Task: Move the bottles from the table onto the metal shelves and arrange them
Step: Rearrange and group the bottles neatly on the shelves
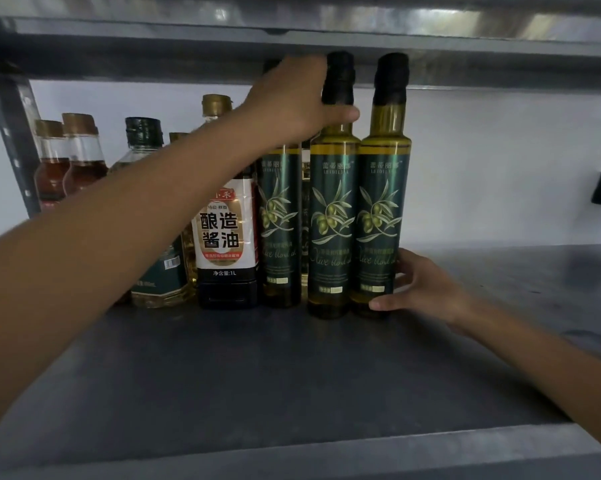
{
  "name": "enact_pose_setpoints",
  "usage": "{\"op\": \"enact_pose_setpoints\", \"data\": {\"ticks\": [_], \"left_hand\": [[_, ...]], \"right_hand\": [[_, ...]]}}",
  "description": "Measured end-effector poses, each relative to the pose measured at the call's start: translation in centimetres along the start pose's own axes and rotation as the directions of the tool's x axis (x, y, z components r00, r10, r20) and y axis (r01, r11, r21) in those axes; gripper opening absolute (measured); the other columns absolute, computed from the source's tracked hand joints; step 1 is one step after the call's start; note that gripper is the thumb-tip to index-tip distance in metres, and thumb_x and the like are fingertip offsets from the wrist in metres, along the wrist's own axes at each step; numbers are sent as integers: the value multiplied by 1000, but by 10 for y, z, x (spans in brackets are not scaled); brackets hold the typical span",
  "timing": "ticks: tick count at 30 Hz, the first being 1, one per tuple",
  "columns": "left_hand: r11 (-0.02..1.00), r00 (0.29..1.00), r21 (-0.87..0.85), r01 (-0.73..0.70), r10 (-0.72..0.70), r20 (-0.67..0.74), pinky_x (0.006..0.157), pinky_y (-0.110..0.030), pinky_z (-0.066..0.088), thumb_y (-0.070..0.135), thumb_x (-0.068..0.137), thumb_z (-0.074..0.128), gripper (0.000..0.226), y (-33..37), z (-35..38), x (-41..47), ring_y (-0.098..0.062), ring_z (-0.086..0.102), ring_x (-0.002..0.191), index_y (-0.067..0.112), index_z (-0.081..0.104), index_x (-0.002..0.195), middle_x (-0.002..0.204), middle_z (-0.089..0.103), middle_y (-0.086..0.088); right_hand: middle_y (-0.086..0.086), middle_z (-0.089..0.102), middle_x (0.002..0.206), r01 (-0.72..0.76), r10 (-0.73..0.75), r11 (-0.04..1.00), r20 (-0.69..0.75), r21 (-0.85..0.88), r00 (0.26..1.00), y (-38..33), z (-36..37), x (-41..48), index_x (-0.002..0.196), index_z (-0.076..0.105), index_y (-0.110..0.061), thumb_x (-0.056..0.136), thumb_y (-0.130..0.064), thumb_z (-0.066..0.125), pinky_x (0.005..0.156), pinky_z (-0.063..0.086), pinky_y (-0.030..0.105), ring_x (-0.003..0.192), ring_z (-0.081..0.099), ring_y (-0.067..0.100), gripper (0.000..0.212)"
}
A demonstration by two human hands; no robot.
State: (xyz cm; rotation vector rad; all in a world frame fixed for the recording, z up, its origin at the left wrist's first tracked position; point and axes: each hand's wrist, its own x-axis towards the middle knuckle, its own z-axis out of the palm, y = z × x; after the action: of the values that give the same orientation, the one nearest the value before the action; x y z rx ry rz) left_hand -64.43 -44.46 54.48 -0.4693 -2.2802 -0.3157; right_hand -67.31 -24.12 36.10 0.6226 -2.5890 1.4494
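Three tall green olive oil bottles with black caps stand on the grey metal shelf (257,368). My left hand (299,102) wraps the neck of the middle olive oil bottle (332,220). My right hand (420,285) holds the base of the right olive oil bottle (378,216), which touches the middle one. A third olive oil bottle (280,223) stands just left and slightly further back. Another bottle hides behind them.
Left of the olive oils stand a soy sauce bottle (228,237), a clear oil bottle with a dark cap (145,140) and two brown-capped bottles (67,157). A shelf upright (13,143) rises at the left. The upper shelf (292,39) hangs close above the caps.
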Motion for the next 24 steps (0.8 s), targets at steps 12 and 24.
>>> {"op": "enact_pose_setpoints", "data": {"ticks": [12, 24], "left_hand": [[976, 988, -156, 152, -146, 51, 80, -32, 54, 24, 79, 74, 52, 7, -13, 16, -22, 66, 86, 5, 52, 122, 114, 62, -14], [992, 997, -111, 66, -71, -42, 78, -30, 48, 31, 77, 74, 55, -3, -6, 18, -26, 61, 103, 7, 53, 122, 120, 60, -12]], "right_hand": [[3, 64, 113, 5, -6, 999, -35, -32, 999, -2, 11, 1, 124, 53, -14, 63, -6, 84, 76, 51, 26, 88, 62, 12, 69], [2, 65, 109, 42, -44, 997, -43, -65, 998, -1, 12, 1, 122, 54, -14, 64, -6, 83, 64, 47, 12, 83, 60, 8, 66]]}}
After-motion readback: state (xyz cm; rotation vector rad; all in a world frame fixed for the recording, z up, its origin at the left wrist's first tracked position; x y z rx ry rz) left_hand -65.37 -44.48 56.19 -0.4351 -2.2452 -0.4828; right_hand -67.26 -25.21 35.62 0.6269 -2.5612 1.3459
